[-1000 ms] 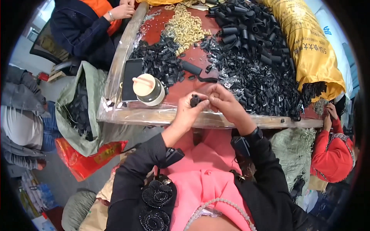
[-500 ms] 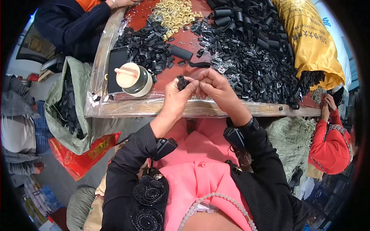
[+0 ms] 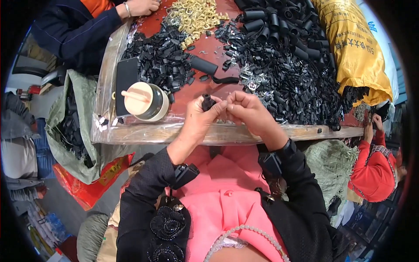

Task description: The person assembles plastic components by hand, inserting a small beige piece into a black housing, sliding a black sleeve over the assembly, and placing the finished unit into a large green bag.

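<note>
A small black plastic part [image 3: 207, 101] with a narrow round tip stands up out of my left hand [image 3: 198, 117], whose fingers are wrapped round it. Thumb to thumb with it, my right hand [image 3: 251, 112] is closed in a pinch; whatever lies between those fingertips is too small to make out. Both hands are over the table's near edge. Just beyond them on the red tabletop [image 3: 192, 94] lie a black tube [image 3: 204, 65] and a short black strap [image 3: 226, 80].
Black small parts [image 3: 161, 56] heap up at left, more with metal bits [image 3: 297, 87] at right. Behind are yellowish rings [image 3: 196, 17], black tubes [image 3: 283, 26] and a yellow sack [image 3: 358, 48]. A lidded jar [image 3: 146, 101] stands left. Co-workers' hands [image 3: 142, 6] show at far left and right [image 3: 373, 126].
Both hands appear slightly lower in the picture, along with the table edge and jar. My left hand keeps the black part, and my right fingers stay pinched beside it.
</note>
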`<control>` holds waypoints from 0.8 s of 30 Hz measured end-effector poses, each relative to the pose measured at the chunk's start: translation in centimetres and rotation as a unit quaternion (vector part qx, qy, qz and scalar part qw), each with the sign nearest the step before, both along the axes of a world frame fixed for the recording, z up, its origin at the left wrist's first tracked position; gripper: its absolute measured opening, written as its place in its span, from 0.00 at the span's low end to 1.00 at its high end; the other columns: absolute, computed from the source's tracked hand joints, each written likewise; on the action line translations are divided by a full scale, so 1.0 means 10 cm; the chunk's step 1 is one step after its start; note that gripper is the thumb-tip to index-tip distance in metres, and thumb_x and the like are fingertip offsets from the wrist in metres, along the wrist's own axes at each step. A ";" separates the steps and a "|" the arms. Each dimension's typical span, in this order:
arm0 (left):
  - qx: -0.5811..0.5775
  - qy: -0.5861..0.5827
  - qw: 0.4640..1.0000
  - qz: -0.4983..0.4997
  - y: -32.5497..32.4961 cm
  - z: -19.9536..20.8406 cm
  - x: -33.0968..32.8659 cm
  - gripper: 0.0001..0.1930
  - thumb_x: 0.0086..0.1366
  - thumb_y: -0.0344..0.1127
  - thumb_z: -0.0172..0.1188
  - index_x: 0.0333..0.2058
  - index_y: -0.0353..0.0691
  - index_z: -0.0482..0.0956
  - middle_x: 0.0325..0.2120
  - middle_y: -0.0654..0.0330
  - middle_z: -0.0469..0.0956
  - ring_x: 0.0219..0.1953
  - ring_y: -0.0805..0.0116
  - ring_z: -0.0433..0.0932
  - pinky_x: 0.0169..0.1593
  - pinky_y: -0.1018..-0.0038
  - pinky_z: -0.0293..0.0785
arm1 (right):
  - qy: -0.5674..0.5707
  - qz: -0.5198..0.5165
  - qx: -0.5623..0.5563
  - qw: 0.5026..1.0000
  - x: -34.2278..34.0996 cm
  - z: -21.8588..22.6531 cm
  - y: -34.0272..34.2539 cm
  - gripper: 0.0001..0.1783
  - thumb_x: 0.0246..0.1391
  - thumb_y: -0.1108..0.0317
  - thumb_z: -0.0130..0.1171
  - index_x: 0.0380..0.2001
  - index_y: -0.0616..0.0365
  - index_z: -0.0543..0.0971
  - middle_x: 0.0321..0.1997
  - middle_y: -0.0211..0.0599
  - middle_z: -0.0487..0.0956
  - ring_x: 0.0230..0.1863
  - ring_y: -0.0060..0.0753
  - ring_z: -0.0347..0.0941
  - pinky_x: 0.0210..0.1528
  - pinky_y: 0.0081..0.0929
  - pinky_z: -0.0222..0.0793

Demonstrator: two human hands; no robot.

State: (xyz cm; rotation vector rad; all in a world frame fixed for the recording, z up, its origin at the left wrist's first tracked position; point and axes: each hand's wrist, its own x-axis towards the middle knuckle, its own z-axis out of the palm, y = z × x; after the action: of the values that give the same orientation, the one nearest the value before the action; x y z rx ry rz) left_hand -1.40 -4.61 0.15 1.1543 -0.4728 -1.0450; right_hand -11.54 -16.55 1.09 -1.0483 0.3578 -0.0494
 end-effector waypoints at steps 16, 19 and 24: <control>0.006 0.056 0.998 0.002 -0.05 0.06 -0.05 0.07 0.55 0.34 0.54 0.26 0.37 0.72 0.16 0.66 0.70 0.16 0.81 0.65 0.19 0.87 0.58 | -0.035 -0.043 0.127 0.990 -0.02 0.07 0.01 0.07 0.51 0.67 0.48 0.26 0.59 0.68 0.19 0.29 0.70 0.17 0.13 0.61 0.17 0.08 0.54; 0.023 0.004 1.000 -0.005 -0.12 0.04 0.04 0.06 0.55 0.34 0.54 0.26 0.37 0.72 0.16 0.66 0.70 0.16 0.81 0.65 0.19 0.87 0.58 | 0.028 -0.015 0.106 0.994 -0.08 0.02 0.05 0.07 0.50 0.67 0.48 0.24 0.58 0.69 0.19 0.28 0.70 0.17 0.13 0.61 0.18 0.08 0.54; 0.038 -0.051 0.998 -0.030 -0.07 0.06 0.03 0.06 0.54 0.33 0.54 0.26 0.36 0.72 0.15 0.67 0.69 0.16 0.82 0.64 0.19 0.86 0.58 | -0.007 -0.006 0.065 0.998 -0.02 0.06 -0.08 0.06 0.50 0.68 0.49 0.24 0.59 0.68 0.17 0.26 0.68 0.16 0.13 0.58 0.16 0.09 0.50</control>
State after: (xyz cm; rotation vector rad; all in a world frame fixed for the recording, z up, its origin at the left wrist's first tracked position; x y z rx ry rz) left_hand -1.13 -5.36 0.72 1.2728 -0.5549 -1.0666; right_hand -11.70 -17.38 1.68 -0.9168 0.3499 -0.0442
